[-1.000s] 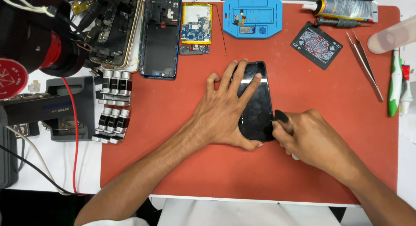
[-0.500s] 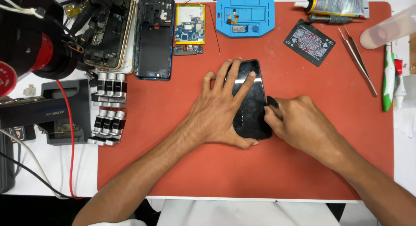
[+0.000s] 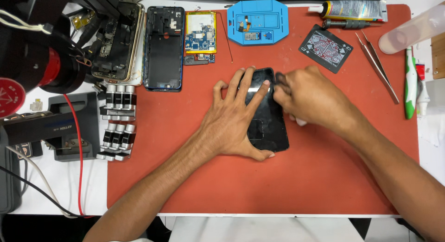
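Phone [image 3: 268, 126] under left hand [image 3: 232, 123], right hand [image 3: 308, 100] alongside

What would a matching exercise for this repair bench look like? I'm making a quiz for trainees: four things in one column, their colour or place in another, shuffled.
Things:
1. left hand
2. playing card
3. parts tray
4. tweezers

Descriptions:
A. blue, at the mat's top edge
B. pressed flat on the dark phone
C. thin and metal, on the mat's right side
D. patterned back, lying right of the blue item

Pairs: 1-B, 2-D, 3-A, 4-C
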